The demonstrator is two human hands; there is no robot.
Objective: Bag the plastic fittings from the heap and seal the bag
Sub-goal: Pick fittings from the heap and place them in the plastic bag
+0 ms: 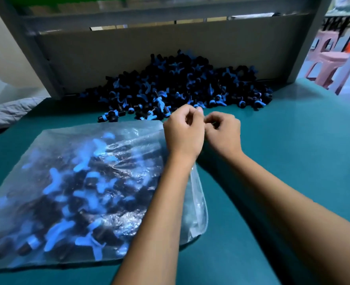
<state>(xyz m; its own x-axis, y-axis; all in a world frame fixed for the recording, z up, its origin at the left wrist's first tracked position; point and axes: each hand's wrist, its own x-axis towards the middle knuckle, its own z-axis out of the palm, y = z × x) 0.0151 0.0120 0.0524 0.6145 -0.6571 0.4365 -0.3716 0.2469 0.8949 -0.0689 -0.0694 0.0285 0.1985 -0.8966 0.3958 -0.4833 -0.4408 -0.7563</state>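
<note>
A clear plastic bag (71, 194) lies flat on the green table (283, 145), filled with black and blue plastic fittings. Its open edge runs along its right side, under my left forearm. A heap of the same fittings (180, 85) is piled against the grey back panel. My left hand (183, 133) and my right hand (223, 134) are side by side at the bag's far right corner, fingers curled, pinching the bag's edge between thumbs and fingertips. The pinched spot itself is mostly hidden by my fingers.
A grey metal frame with a cardboard back panel (149, 48) closes off the far side of the table. Pink plastic stools (330, 58) stand beyond the right edge. Grey cloth (7, 114) lies off the left edge.
</note>
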